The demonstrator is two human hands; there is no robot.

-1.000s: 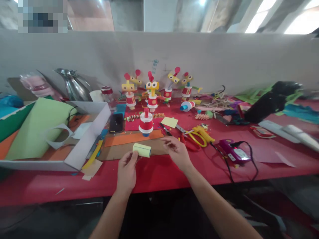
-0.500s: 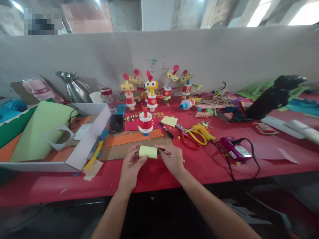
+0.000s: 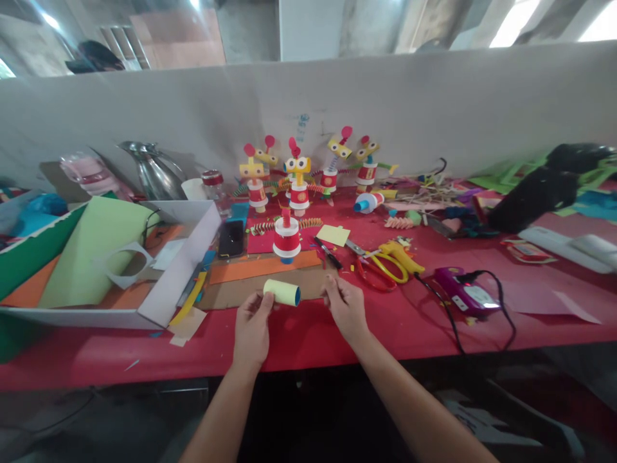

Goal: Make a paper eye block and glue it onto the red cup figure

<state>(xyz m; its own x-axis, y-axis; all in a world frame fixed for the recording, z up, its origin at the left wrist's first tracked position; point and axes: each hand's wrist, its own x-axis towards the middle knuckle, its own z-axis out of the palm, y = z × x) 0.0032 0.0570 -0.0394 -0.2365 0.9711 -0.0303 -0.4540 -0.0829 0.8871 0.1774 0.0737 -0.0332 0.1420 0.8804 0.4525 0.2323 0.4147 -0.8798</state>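
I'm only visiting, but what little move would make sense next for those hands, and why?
Probably bringing the yellow paper tube, held in the left hand, up to the red strip on the nearest cup figure: that figure has no head, while the figures behind it wear yellow tubes with eyes.

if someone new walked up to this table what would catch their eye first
Most likely the little figures with yellow heads and big round eyes, grouped before the pale wall at the back of the red table. Next, perhaps, the headless figure in front of them, then the pale yellow tube held in the left hand.
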